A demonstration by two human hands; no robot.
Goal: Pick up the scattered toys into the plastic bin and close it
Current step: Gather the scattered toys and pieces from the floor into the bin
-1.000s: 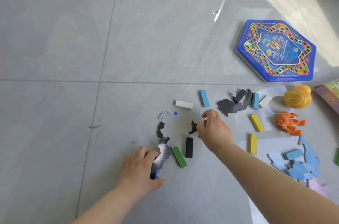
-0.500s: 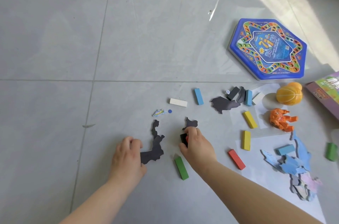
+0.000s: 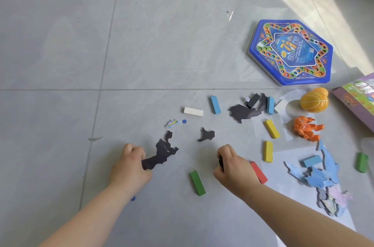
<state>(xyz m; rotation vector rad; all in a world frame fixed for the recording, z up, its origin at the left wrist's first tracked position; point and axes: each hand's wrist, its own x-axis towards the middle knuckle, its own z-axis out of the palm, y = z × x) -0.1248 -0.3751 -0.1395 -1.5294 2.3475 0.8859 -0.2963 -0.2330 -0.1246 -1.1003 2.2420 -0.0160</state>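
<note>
Toys (image 3: 271, 129) scattered on floor (image 3: 60, 44), bin not in view. Left grip (image 3: 129, 167) pinches flat dark puzzle piece (image 3: 162, 151); right grip (image 3: 234, 169) clenched round black block (image 3: 220, 162) (mostly hidden). Risk: thin piece may slip from pinch during carry, since held by one edge only.

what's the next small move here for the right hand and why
Probably move the right hand, which grips a black block, to the green block lying loose just left of it and add that to the grip. The left hand holds a black puzzle piece, and no bin is in view.
</note>
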